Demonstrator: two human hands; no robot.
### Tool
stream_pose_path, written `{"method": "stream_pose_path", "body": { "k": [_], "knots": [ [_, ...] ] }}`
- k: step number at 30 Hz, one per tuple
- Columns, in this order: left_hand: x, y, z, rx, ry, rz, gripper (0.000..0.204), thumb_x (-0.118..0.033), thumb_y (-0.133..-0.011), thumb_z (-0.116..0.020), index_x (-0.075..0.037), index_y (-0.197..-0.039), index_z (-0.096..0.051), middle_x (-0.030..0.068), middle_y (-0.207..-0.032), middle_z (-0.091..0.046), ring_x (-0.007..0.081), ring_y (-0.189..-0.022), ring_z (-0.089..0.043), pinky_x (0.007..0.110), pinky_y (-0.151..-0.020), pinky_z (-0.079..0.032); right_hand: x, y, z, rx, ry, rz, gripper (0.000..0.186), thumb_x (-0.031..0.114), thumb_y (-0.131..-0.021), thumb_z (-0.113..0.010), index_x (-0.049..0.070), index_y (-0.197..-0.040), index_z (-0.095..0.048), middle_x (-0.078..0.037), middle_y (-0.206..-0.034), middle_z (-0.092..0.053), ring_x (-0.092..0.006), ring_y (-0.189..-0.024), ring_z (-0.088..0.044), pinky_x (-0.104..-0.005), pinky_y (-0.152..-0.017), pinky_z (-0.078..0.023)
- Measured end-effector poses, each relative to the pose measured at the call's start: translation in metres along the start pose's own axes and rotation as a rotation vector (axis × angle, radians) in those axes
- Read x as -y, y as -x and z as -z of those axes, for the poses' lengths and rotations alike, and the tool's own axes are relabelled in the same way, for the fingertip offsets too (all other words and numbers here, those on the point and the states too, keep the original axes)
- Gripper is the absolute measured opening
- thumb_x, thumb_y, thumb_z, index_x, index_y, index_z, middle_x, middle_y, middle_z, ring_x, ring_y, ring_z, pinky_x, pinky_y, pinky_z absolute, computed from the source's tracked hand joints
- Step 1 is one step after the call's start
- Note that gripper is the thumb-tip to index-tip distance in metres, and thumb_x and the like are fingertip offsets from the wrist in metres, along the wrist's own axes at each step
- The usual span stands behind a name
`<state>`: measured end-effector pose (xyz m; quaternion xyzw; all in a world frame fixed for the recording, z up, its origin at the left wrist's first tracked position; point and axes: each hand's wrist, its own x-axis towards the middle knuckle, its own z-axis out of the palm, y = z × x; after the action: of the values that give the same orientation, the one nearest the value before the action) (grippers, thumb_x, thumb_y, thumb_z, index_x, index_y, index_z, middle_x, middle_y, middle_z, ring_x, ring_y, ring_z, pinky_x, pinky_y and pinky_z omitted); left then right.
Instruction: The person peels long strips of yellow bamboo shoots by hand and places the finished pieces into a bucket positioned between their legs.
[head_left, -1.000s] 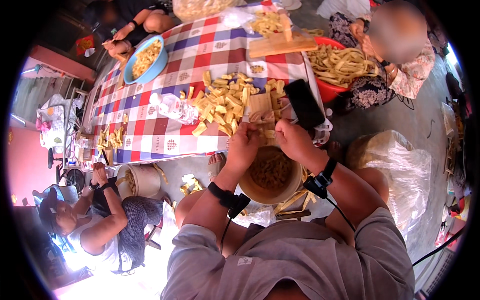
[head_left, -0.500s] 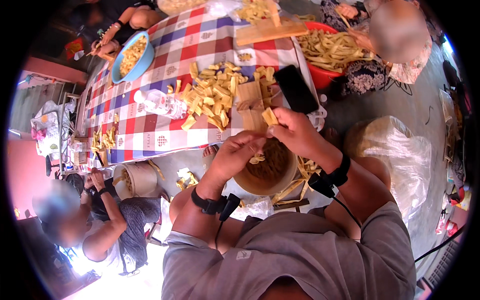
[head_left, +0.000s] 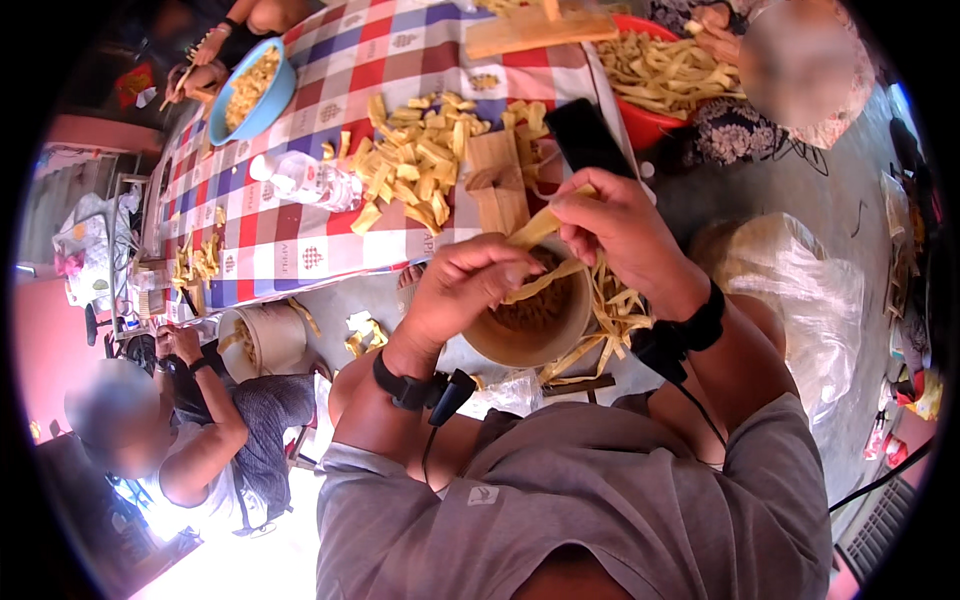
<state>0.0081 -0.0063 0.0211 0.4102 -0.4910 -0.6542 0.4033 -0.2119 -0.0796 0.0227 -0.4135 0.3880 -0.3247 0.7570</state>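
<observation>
Over a round bucket (head_left: 545, 347) stand both of my hands, drawn apart a little. A long, limp yellow strip (head_left: 533, 228) runs between them; its exact kind I cannot tell. My left hand (head_left: 465, 287) pinches it between thumb and fingers, with a lower length crossing the bucket's mouth. My right hand (head_left: 625, 228) grips the strip's upper end, fingers closed. Brownish-yellow pieces lie inside the bucket. Beyond my hands, a wooden block (head_left: 496, 178) rests at the table edge, beside a heap of short, folded yellow pieces (head_left: 415, 165).
On the checked tablecloth (head_left: 330, 105) are a clear plastic bottle (head_left: 305, 182), a black phone (head_left: 588, 138), a wooden board (head_left: 540, 32) and a blue basin (head_left: 262, 95). A red basin (head_left: 655, 120) holds long strips. Loose strips (head_left: 612, 310) hang beside my bucket. Co-workers sit around; a white bucket (head_left: 265, 335) stands left.
The short folded piece in my right hand is no longer there. A long strip now stretches between my hands. The view has shifted slightly.
</observation>
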Motion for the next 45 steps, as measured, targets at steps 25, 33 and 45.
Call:
{"method": "stream_pose_path", "body": {
  "k": [25,33,45],
  "knots": [
    [-0.001,0.0,0.002,0.065,0.233,0.002,0.03,-0.01,-0.092,-0.052,0.008,-0.11,-0.067,0.0192,-0.148,-0.042,0.0263,-0.127,-0.051,0.037,-0.109,-0.036,-0.045,-0.01,-0.028,0.162,0.379,0.247,0.02,0.02,-0.101,-0.053,0.0,-0.103,-0.056,-0.006,-0.082,-0.061,-0.0121,-0.073,-0.057,-0.0264,-0.066,-0.049],
    [-0.001,0.006,0.005,0.004,-0.088,-0.136,0.03,-0.011,-0.094,-0.057,-0.005,-0.121,-0.067,0.0146,-0.148,-0.042,0.0266,-0.132,-0.045,0.038,-0.111,-0.032,-0.004,0.002,-0.023,0.219,0.021,-0.313,0.025,0.024,-0.101,-0.051,0.002,-0.109,-0.058,-0.007,-0.065,-0.059,-0.0133,-0.043,-0.053,-0.0257,-0.041,-0.045],
    [0.002,-0.004,0.004,-0.051,-0.928,-0.562,0.032,-0.018,-0.09,-0.067,-0.016,-0.122,-0.067,0.0131,-0.134,-0.054,0.033,-0.121,-0.051,0.043,-0.103,-0.037,-0.017,0.007,-0.016,0.491,-0.23,-0.531,0.03,0.032,-0.102,-0.043,0.007,-0.104,-0.061,-0.008,-0.06,-0.058,-0.0154,-0.042,-0.054,-0.028,-0.037,-0.042]
  ]
}}
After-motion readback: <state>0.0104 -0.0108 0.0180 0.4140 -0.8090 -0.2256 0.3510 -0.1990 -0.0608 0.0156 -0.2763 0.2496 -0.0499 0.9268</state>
